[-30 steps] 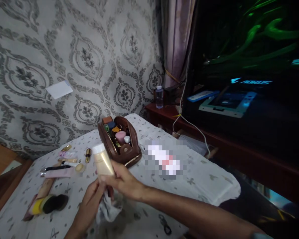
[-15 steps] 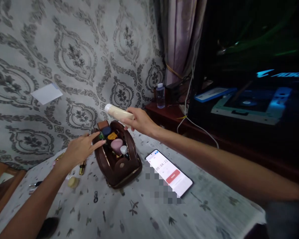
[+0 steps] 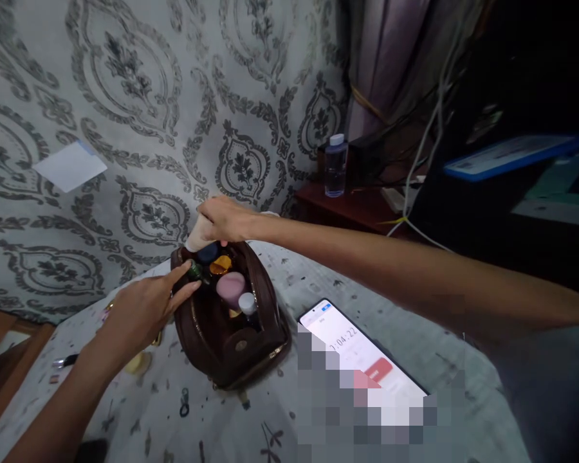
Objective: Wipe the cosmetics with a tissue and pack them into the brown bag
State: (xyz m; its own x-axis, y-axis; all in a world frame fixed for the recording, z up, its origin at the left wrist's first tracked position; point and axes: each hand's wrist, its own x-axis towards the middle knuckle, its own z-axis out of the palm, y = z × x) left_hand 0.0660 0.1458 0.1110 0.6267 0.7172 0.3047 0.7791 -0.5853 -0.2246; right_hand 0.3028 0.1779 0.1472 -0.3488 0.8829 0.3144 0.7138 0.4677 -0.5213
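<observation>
A dark brown bag (image 3: 231, 366) lies open on the patterned cloth, holding a pink item (image 3: 231, 289), a white-capped bottle (image 3: 247, 303), an orange item (image 3: 220, 264) and a dark blue round item (image 3: 207, 253). My right hand (image 3: 224, 218) grips a cream tube (image 3: 201, 233), its white cap end pointing down at the bag's far end. My left hand (image 3: 147, 305) is at the bag's left edge, thumb and index finger apart, fingertips by a green-topped item (image 3: 193, 270); its other fingers are partly hidden.
A lit phone (image 3: 367, 354) lies right of the bag. A clear bottle (image 3: 335, 168) stands on a red surface (image 3: 313, 196) near white cables. Small items, including a yellowish one (image 3: 137, 363), lie left of the bag. White paper (image 3: 71, 167) is on the patterned wall.
My right hand has moved left with the cream tube, which has tipped from nearly level to cap-down at the bag's far end. My left hand stays at the bag's edge. The view has shifted.
</observation>
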